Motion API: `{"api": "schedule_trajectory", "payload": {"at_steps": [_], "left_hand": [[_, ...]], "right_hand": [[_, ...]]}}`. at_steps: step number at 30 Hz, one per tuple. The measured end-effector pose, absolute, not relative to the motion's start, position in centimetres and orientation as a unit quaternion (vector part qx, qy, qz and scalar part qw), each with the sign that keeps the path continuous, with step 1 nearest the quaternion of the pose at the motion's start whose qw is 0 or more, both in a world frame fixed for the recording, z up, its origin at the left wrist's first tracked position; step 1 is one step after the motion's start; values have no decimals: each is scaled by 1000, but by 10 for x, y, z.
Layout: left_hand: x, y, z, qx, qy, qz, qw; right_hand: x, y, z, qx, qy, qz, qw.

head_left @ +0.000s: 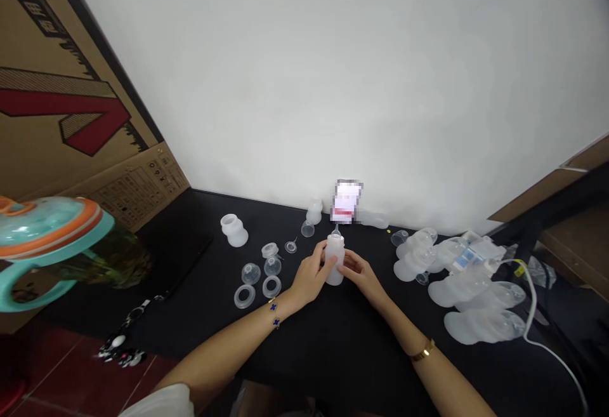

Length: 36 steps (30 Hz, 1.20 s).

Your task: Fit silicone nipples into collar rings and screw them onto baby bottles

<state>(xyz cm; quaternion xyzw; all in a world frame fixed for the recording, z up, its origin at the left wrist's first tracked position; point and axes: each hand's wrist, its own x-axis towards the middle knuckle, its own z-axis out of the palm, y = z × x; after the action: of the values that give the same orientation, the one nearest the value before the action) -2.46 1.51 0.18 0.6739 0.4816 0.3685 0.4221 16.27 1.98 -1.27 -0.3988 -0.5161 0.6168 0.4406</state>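
Note:
A small frosted plastic bottle (335,257) stands upright on the black table (333,341), near the middle. My left hand (311,274) wraps its fingers round the bottle's left side. My right hand (358,271) pinches the bottle's right side from the other side. A small clear part sits on the bottle's mouth. Both forearms reach in from the bottom edge; each wrist wears a bracelet.
Clear rings and caps (257,280) lie left of the hands, with another frosted bottle (234,229) behind. A pile of frosted bottles (469,287) and a white cable (535,315) lie at right. A teal and orange lidded jug (52,239) and a cardboard box (61,87) stand at left.

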Motion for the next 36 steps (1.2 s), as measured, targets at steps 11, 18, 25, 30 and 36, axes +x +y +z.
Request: {"api": "schedule_trajectory", "payload": {"at_steps": [11, 18, 25, 30, 36], "left_hand": [[-23, 19, -8, 690, 452, 382, 417], [-22, 18, -5, 694, 442, 379, 423], [-21, 20, -14, 690, 435, 387, 431], [-21, 21, -15, 688, 438, 386, 432], [-21, 19, -7, 690, 439, 375, 436]], "right_hand": [[164, 22, -18, -377, -539, 627, 417], [165, 22, -15, -378, -524, 632, 427], [167, 24, -18, -374, -519, 634, 436], [167, 23, -18, -381, -516, 633, 434], [167, 24, -19, -381, -518, 630, 434]]}}
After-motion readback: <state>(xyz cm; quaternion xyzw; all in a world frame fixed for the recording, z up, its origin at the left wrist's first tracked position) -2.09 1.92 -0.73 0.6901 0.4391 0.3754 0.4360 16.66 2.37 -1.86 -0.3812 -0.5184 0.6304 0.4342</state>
